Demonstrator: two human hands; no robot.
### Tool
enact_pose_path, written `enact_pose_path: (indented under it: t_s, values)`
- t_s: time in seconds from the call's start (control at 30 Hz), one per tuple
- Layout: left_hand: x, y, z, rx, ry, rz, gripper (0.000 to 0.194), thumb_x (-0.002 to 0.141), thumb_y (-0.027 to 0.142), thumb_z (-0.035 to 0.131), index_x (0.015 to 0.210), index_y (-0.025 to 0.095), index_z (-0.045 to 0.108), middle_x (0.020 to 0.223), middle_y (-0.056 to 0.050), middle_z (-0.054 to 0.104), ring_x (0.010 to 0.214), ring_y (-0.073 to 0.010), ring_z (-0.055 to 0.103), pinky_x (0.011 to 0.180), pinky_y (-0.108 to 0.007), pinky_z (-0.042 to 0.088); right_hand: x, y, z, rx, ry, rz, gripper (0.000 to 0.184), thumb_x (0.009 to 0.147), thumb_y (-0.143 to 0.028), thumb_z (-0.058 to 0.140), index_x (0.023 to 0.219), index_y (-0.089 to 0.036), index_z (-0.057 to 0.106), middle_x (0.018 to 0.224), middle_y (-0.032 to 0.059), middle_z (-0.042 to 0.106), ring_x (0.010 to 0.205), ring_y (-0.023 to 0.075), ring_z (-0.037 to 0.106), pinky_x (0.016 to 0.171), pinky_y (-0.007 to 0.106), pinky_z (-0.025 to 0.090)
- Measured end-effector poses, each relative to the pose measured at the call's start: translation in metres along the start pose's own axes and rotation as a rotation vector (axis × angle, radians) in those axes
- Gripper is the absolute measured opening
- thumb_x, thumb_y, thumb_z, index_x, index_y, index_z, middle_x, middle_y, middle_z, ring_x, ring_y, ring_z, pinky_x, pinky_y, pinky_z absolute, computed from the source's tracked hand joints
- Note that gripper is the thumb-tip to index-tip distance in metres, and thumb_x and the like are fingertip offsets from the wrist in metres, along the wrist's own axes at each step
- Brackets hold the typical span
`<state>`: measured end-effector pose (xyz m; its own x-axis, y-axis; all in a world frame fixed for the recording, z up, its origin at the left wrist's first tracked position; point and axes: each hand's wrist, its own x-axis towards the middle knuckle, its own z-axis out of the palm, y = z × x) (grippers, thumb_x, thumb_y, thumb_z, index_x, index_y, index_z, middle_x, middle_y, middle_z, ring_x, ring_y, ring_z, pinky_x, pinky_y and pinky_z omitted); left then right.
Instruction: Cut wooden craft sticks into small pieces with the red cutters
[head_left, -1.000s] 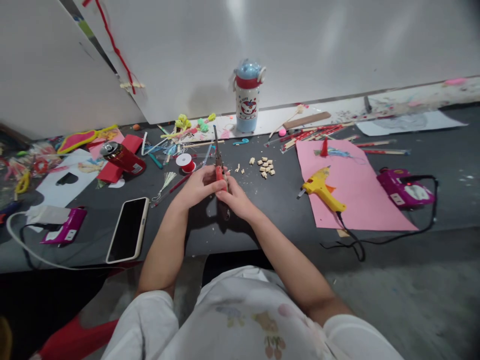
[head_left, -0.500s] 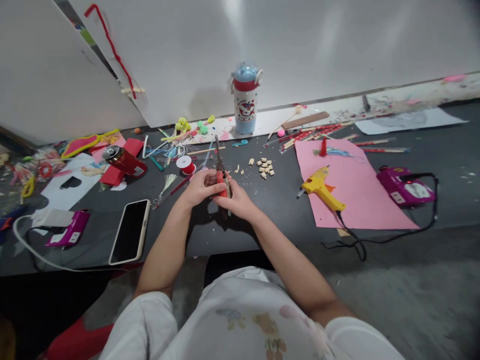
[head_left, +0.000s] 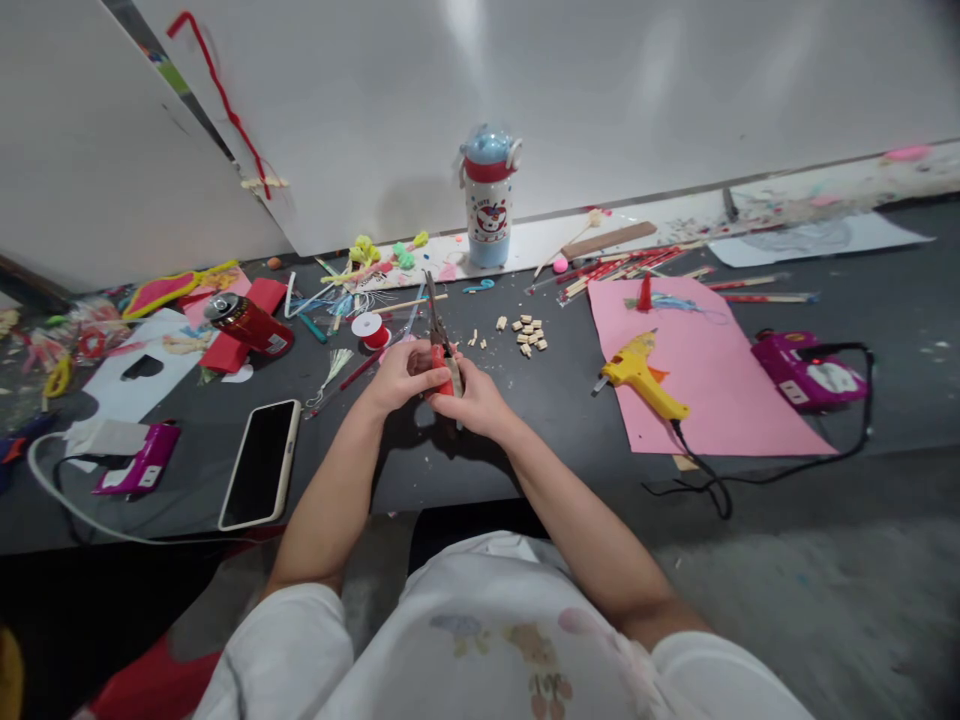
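Observation:
My left hand [head_left: 406, 377] and my right hand [head_left: 478, 398] meet in front of me, just above the dark table. Both are closed around a pair of red-handled pliers [head_left: 442, 358], whose narrow metal jaws point away from me. My thumbs lie across the near side of the handles. Anything small pinched between my fingers is hidden. Just beyond my right hand is a cluster of short pale wooden pieces [head_left: 529, 333], with a few thin slivers [head_left: 474, 337] closer to the pliers. A spool of red thread [head_left: 371, 331] stands beyond my left hand.
A yellow glue gun [head_left: 643, 378] lies on pink paper [head_left: 720, 400] at right, its cord near the table edge. A phone [head_left: 259, 465], a red can [head_left: 251, 322] and a purple power adapter [head_left: 142, 462] are at left. A bottle [head_left: 489, 205] stands at the back.
The view has shifted very slightly. Both hands keep their grip on the pliers in nearly the same place, and the things on the table lie as before.

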<state>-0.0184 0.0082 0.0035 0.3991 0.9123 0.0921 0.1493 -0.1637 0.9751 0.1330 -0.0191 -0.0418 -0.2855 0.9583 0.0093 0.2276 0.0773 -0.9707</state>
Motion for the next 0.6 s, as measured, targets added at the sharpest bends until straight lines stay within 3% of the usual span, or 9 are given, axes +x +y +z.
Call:
enact_pose_path:
  t_s: [0.13,0.27,0.43,0.6]
  values:
    - [0.001,0.0,0.002,-0.021,0.048,0.021,0.045,0.063,0.048,0.078,0.092,0.015,0.069,0.087,-0.009,0.073,0.083,-0.0212,0.069,0.077,-0.031,0.056,0.0,-0.008,0.0,0.17,-0.003,-0.018,0.06,0.068,-0.041,0.068,0.119,-0.019,0.049,0.108,0.0067,0.062,0.091,0.021,0.061,0.082,0.037,0.048]
    - [0.002,-0.001,-0.002,-0.099,0.088,0.018,0.059,0.061,0.058,0.076,0.1,0.014,0.068,0.098,-0.014,0.072,0.093,-0.0251,0.07,0.083,-0.036,0.056,-0.001,-0.013,0.002,0.326,-0.057,0.014,0.05,0.068,-0.04,0.068,0.11,-0.019,0.05,0.1,0.0041,0.06,0.088,0.018,0.058,0.083,0.036,0.047]
    - [0.007,0.0,-0.007,-0.278,0.468,0.094,0.047,0.07,0.051,0.073,0.105,0.02,0.067,0.099,-0.009,0.073,0.081,-0.0169,0.071,0.073,-0.027,0.057,-0.005,-0.016,0.002,0.4,-0.159,0.054,0.046,0.069,-0.041,0.069,0.105,-0.02,0.048,0.088,0.0003,0.055,0.078,0.0142,0.053,0.078,0.033,0.046]
    - [0.01,0.007,-0.003,-0.359,0.671,0.213,0.04,0.067,0.04,0.079,0.101,0.022,0.068,0.092,-0.005,0.074,0.081,-0.0145,0.071,0.067,-0.02,0.056,-0.01,-0.02,-0.001,0.304,-0.188,0.029,0.05,0.068,-0.043,0.071,0.107,-0.02,0.049,0.092,0.0016,0.056,0.088,0.018,0.055,0.082,0.035,0.047]
